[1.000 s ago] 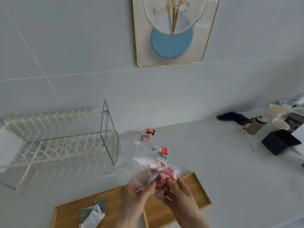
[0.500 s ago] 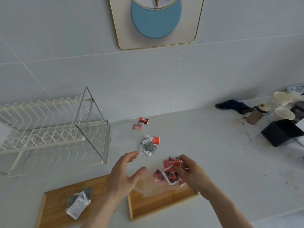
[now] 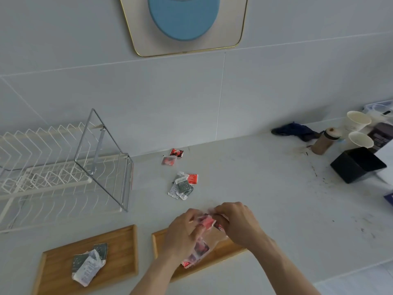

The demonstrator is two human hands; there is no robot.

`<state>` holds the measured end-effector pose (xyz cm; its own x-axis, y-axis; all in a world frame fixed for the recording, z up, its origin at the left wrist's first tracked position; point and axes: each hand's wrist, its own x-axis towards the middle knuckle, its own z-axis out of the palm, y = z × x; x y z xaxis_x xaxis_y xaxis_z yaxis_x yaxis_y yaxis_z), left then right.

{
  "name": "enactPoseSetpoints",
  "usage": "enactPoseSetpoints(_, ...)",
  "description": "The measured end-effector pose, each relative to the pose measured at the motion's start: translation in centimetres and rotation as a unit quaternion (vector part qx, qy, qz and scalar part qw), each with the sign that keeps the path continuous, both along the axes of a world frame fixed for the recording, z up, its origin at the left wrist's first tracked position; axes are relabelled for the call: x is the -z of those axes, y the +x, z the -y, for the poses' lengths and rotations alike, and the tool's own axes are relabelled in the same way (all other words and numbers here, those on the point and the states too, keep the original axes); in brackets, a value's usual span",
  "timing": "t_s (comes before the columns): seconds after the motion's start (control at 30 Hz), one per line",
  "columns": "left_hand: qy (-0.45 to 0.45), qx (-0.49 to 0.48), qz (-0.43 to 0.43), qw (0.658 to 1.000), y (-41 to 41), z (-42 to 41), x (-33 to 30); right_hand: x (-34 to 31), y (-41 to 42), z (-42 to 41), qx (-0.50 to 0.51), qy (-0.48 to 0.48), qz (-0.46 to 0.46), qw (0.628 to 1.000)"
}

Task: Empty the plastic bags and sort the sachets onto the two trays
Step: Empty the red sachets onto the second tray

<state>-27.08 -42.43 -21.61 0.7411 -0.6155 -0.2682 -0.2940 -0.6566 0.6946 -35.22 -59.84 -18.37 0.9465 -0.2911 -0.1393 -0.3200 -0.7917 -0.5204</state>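
Observation:
Two wooden trays lie at the counter's near edge. The left tray [image 3: 119,243] holds a few grey and white sachets [image 3: 89,262]. Over the right tray [image 3: 229,250], my left hand [image 3: 182,233] and my right hand [image 3: 238,220] meet, both gripping a clear plastic bag [image 3: 212,239] with red sachets [image 3: 205,220] in and around it. A few red sachets [image 3: 198,252] lie on the right tray under my hands. Farther back on the counter sit a mixed pile of grey and red sachets [image 3: 184,185] and a pair of red sachets [image 3: 172,156].
A white wire dish rack [image 3: 53,167] with a metal frame stands at the left. At the far right are paper cups [image 3: 357,122], a brown cup [image 3: 323,141], a black box [image 3: 357,165] and a dark blue cloth [image 3: 293,130]. The wall runs close behind.
My left hand, open half a second ago, has come onto the bag beside my right hand. The bag came down from the air onto the right tray. The view tilted downward.

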Motion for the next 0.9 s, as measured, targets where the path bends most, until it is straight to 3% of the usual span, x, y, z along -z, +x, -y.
enactPoseSetpoints(0.17,-0.027,-0.015,-0.013,0.999,0.6,0.2,-0.2,-0.4,-0.3,0.4,0.018,0.036,0.058,0.998)
enactPoseSetpoints(0.3,-0.071,-0.038,-0.057,0.995,0.9,0.7,0.0,-0.4,-0.8,0.8,0.102,0.171,0.101,0.975)
enactPoseSetpoints(0.47,-0.099,-0.056,-0.085,0.990,1.1,0.6,0.6,0.9,-2.3,1.2,0.150,0.274,0.040,0.949)
enactPoseSetpoints(0.9,-0.001,-0.032,-0.049,0.998,1.0,0.6,1.8,0.5,-1.7,0.9,0.096,0.148,0.126,0.976)
